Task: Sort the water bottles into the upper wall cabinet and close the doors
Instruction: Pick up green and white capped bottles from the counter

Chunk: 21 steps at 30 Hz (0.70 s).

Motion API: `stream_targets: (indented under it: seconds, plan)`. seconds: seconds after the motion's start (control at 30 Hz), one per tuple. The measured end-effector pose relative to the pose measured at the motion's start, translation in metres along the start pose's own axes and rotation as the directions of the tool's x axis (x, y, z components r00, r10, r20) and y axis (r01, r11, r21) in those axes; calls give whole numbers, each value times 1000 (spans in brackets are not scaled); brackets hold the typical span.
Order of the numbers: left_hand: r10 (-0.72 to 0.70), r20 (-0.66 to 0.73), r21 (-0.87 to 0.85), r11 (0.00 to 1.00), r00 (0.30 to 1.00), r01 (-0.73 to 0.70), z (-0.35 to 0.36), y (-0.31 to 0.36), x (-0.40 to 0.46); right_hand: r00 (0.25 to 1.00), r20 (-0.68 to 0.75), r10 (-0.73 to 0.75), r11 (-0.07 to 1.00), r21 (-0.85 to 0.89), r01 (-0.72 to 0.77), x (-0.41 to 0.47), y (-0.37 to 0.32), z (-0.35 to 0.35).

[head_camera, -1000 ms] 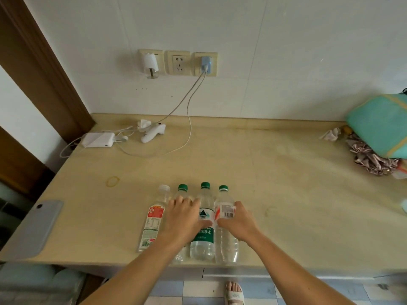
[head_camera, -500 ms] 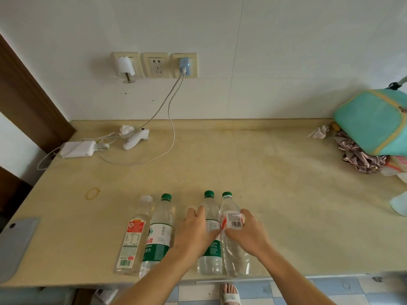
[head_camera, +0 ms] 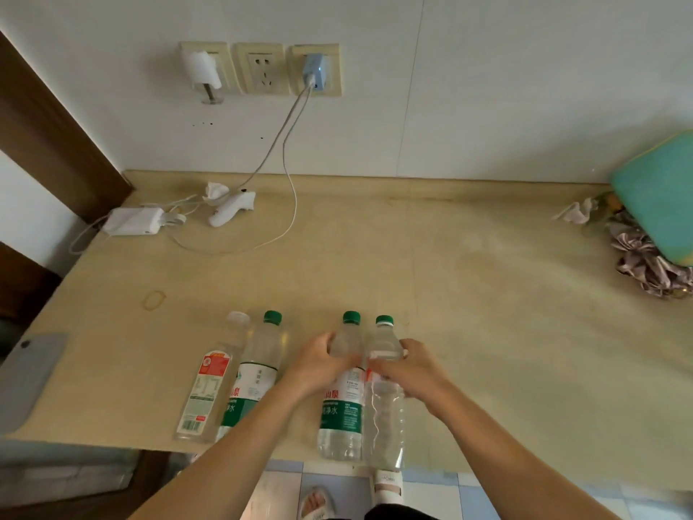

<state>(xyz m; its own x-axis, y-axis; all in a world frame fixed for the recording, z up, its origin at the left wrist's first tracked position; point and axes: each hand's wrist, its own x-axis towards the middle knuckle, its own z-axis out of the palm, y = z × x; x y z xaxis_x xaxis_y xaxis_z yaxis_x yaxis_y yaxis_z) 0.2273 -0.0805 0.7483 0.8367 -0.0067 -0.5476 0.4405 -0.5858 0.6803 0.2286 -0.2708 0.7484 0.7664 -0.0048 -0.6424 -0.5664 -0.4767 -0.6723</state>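
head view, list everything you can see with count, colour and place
water bottles: 4, clear, three green caps, front edge of counter
wall sockets: 3, cream, wall
blue charger: 1, right socket
white adapter: 1, counter back left
white handheld device: 1, beside adapter
rubber band: 1, tan, counter left
teal bag: 1, far right
left hand: grips green-labelled bottle
right hand: grips bottle beside it

My arms: both forearms bare, no sleeves in view, no watch, rings or bands that I can make out. Left hand [head_camera: 318,364], right hand [head_camera: 412,373]: bare, no gloves. Below the counter's near edge, my feet in pale open-toed slippers [head_camera: 386,486]; the right one carries small lettering, too blurred to read.
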Motion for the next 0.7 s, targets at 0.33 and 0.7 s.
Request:
stream_targets:
  seconds: [0.33,0.7]
  plan:
    - [98,-175,-276,950,980,-144,-14,9,-15,997,69,-45,995,91,39,-6,-24,-22]
    - [322,-477,-294,818,818,-494,-38,35,-8,823,-213,-527,849,-94,519,-10,-74,-54]
